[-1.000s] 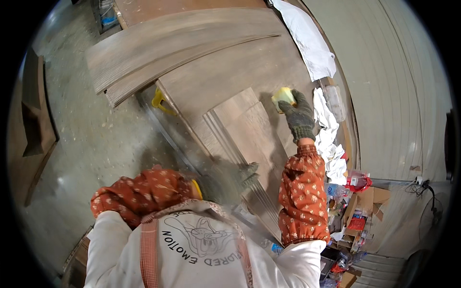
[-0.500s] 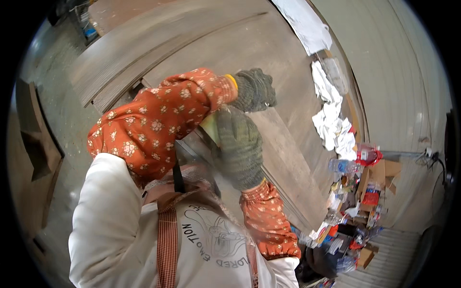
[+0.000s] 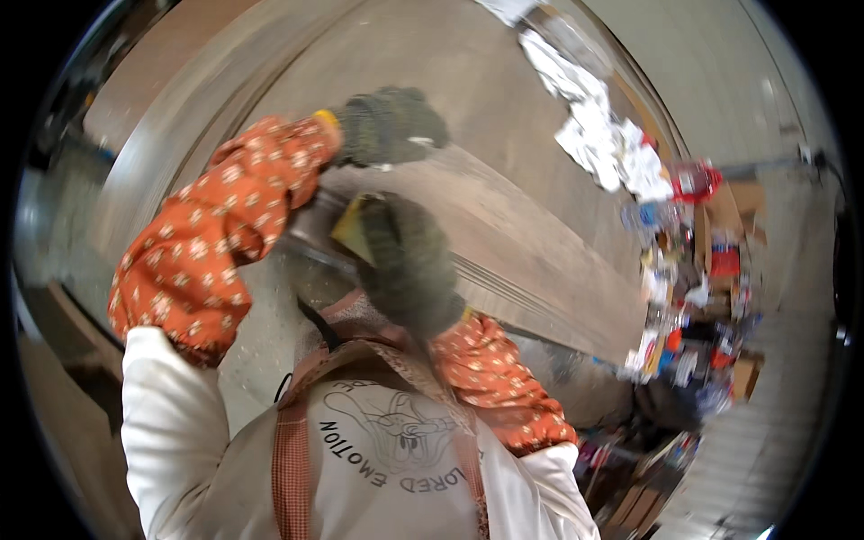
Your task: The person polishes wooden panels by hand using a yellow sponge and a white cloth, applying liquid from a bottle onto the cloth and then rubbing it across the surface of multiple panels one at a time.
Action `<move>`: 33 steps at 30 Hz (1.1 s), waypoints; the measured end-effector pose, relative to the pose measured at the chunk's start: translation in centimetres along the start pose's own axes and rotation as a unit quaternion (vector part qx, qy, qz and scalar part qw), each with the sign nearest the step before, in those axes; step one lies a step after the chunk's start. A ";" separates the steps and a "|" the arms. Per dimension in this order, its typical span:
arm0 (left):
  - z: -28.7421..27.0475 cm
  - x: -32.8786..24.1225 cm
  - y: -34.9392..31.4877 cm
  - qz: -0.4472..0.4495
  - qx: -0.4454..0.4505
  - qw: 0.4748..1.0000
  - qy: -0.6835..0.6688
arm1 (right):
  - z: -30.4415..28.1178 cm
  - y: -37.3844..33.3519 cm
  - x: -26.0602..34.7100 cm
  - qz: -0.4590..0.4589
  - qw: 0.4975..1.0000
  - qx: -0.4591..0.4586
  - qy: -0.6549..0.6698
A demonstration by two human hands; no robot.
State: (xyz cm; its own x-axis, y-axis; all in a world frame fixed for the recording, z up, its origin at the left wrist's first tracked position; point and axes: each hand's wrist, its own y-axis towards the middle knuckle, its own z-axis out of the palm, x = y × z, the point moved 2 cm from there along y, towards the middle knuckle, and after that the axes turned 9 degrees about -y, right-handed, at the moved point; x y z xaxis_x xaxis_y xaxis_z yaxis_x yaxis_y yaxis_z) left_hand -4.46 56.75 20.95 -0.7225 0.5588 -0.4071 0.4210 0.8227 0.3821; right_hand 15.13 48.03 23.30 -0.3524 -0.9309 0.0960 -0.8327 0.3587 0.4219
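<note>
My left hand (image 3: 391, 128), in a dark grey-green knitted glove, is curled above the brown-grey wooden panel (image 3: 486, 202). A small pale bit shows at its fingers, too blurred to name. Nearer my body, my right hand (image 3: 411, 261), gloved alike, is closed round a flat yellowish pad (image 3: 351, 232), whose edge juts out on the left. That hand is at the panel's near left end, smeared by motion; whether the pad touches the wood cannot be told. Grooved layered edges run along the panel's near side.
Larger wooden boards (image 3: 396, 49) lie beneath and beyond. Crumpled white cloth (image 3: 598, 135) lies along the far right edge. Bottles (image 3: 652, 216), cardboard boxes (image 3: 720, 216) and mixed clutter crowd the right side. Brown boards (image 3: 72, 333) stand at the left on the grey floor (image 3: 247, 333).
My view has shifted and turned. Both hands now appear further left in it, with a wider gap between them. The pad stays in my right hand and shows more plainly.
</note>
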 end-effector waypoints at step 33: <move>-1.7 -5.7 4.1 -0.092 0.202 0.961 0.166 | -16.1 -35.3 -24.3 0.519 0.800 -0.231 -0.193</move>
State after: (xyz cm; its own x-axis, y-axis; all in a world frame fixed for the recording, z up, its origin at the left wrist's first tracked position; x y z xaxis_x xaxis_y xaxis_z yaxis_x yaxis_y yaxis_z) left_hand 0.48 56.73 26.26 -0.9122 0.3904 -0.1240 0.3989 0.9156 -0.0516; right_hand 60.00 56.92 20.56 -0.9316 -0.0262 0.3626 0.2091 0.7773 0.5933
